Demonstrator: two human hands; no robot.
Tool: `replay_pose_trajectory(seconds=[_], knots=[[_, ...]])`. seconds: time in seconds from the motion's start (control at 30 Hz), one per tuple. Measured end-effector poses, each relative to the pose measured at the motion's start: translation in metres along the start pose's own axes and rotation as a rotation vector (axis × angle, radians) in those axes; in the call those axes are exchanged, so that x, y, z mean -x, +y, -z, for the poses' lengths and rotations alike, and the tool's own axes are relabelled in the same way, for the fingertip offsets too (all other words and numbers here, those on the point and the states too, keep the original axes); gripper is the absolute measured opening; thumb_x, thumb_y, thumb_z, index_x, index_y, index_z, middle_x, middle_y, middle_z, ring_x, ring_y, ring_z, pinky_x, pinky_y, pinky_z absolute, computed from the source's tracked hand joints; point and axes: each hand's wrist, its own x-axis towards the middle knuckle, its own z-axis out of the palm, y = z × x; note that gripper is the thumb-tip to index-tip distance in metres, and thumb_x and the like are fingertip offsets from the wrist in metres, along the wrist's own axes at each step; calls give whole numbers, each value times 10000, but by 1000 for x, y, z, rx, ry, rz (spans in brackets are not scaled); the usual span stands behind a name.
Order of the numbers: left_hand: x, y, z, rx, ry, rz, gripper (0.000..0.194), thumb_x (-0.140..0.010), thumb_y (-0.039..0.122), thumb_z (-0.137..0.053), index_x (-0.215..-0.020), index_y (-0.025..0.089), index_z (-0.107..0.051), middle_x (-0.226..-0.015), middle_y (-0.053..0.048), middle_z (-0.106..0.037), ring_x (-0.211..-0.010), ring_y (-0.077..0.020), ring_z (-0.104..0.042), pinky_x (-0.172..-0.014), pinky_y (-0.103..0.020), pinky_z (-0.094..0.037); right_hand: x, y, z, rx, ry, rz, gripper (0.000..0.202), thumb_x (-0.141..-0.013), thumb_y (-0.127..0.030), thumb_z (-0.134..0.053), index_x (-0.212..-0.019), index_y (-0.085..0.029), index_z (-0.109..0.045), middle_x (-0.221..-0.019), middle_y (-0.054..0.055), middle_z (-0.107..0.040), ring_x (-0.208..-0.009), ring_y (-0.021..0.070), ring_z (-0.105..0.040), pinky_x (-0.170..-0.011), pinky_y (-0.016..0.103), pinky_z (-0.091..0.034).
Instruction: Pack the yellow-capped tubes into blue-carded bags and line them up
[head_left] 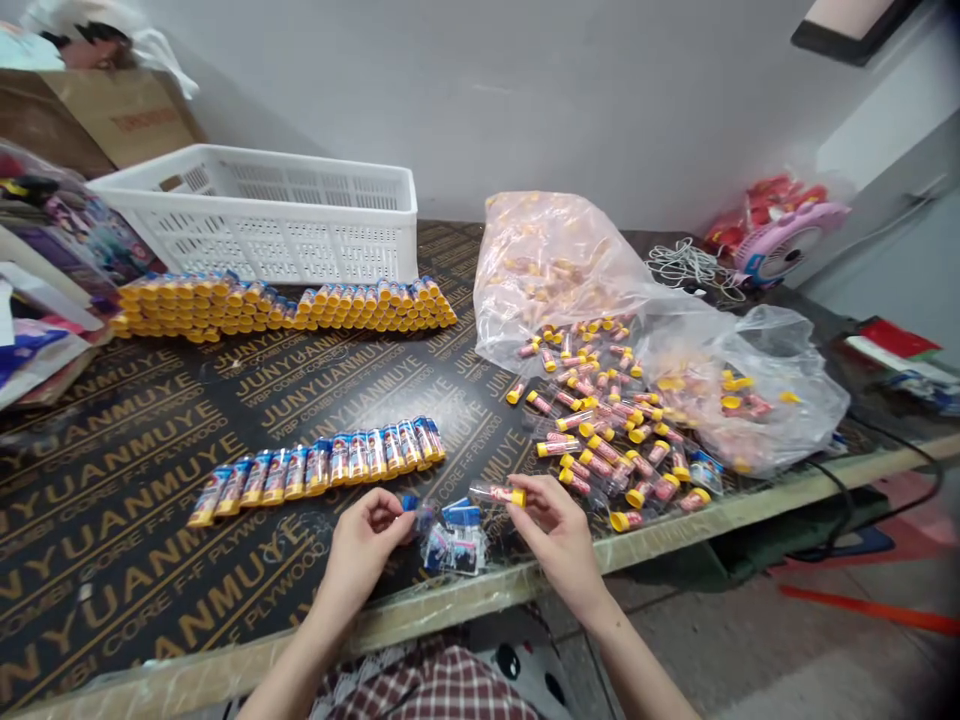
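Note:
My left hand (pixel 367 535) is pinched on a small clear plastic sleeve (pixel 422 515) with blue print. Between the thumb and fingers of my right hand (pixel 559 535) is a clear tube (pixel 496 494) with a red label, held by its yellow cap. A small pile of printed plastic sleeves (pixel 456 550) lies between my hands near the table edge. Beyond my left hand stretches a slanting row of tubes in blue sleeves (pixel 319 468). Many loose yellow-capped tubes (pixel 600 455) are scattered to the right of my right hand.
A white plastic basket (pixel 285 225) stands at the back, with stacked sleeved tubes (pixel 202 305) in front. A clear bag of tubes (pixel 555 260) spills onto the dark plywood table (pixel 247 390). A pink fan (pixel 787 245) and white cable (pixel 686 265) lie back right.

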Motion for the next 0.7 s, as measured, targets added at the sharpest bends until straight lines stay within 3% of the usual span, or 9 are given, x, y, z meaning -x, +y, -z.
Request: replay_pose_trajectory(seconds=[0.17, 0.27, 0.7], knots=[[4, 15, -9, 464, 40, 205, 484, -458, 225, -836, -878, 154, -604, -612, 31, -644, -535, -94, -571, -588, -212, -475, 9, -7, -5, -139, -27, 8, 144, -837, -256, -603, -962, -201, -652, -993, 76, -599, -918, 189, -614, -778, 304, -561], [3, 20, -11, 591, 59, 265, 360, -458, 236, -847, -741, 113, -662, -667, -11, -670, -575, -82, -582, -595, -193, -483, 16, -8, -10, -156, -8, 21, 166, -840, -244, -605, -1000, -217, -641, -1029, 74, -598, -927, 193, -614, -792, 317, -562], [1, 15, -11, 641, 160, 299, 362, -474, 381, -853, -629, 101, -683, -585, -27, -645, -540, -89, -563, -552, -196, -455, 28, -13, -22, 55, 33, 264, 310, -823, -106, -595, -1088, -264, -627, -1033, 64, -623, -923, 214, -608, -736, 345, -537]])
